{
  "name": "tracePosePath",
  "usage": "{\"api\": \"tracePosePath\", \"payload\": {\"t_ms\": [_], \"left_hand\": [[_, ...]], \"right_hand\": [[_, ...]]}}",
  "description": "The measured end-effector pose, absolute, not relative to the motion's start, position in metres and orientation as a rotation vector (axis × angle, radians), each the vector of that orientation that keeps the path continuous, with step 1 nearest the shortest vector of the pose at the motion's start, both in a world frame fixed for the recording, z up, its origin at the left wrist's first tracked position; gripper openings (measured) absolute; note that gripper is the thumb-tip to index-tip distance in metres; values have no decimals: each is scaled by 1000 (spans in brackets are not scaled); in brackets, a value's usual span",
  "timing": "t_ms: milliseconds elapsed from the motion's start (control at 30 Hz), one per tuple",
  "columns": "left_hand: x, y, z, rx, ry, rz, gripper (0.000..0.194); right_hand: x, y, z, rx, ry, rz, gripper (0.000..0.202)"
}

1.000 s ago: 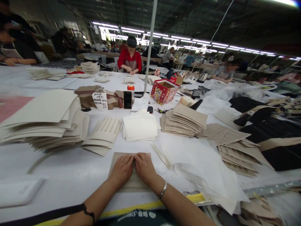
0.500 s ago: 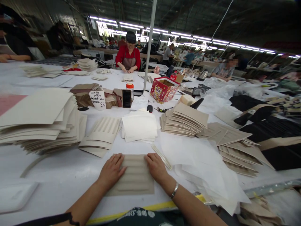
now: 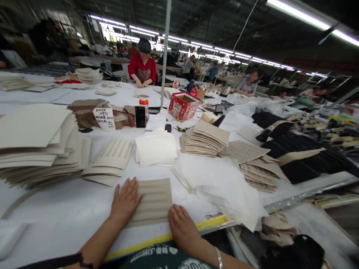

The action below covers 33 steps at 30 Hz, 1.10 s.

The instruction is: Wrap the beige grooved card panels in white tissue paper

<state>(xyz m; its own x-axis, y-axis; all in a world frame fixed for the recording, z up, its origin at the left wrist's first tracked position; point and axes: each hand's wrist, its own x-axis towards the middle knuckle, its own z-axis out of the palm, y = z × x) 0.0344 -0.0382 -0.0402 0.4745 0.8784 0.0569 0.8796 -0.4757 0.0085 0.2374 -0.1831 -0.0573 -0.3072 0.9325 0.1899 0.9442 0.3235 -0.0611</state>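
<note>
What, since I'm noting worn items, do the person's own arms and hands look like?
The left hand and right hand are bare, without gloves. A silver-coloured bracelet circles the right forearm. A black, wavy-edged band, perhaps a cuff, shows at the left forearm.

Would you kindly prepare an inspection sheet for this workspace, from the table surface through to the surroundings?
Surface: white table, with a yellow strip along part of its near edge.
Job's things: a ridged beige panel lies flat before the person.
Clutter: white sheets, a red box, a phone and translucent sheeting.
Hands: left hand spread over the panel's left edge; right hand, fingers together, by its lower right corner.
Cables: a thin pale line, perhaps a cable, hangs overhead.
Surroundings: a co-worker in red across the table; ceiling lights lit.
</note>
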Motion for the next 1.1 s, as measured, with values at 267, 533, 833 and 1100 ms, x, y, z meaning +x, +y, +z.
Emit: {"api": "tracePosePath", "payload": {"t_ms": [267, 533, 833, 1100], "left_hand": [[27, -45, -37, -2786, -1647, 33, 68], [33, -52, -40, -2696, -1755, -22, 66], [33, -52, -44, -2651, -1760, -100, 57], [31, -51, -48, -2604, -1673, -46, 56]], "right_hand": [[272, -85, -3, -2424, -2012, 54, 36], [282, -55, 11, -2382, -1925, 192, 29], [269, -55, 20, -1771, -1596, 495, 15], [267, -43, 13, -1837, -1727, 319, 19]]}}
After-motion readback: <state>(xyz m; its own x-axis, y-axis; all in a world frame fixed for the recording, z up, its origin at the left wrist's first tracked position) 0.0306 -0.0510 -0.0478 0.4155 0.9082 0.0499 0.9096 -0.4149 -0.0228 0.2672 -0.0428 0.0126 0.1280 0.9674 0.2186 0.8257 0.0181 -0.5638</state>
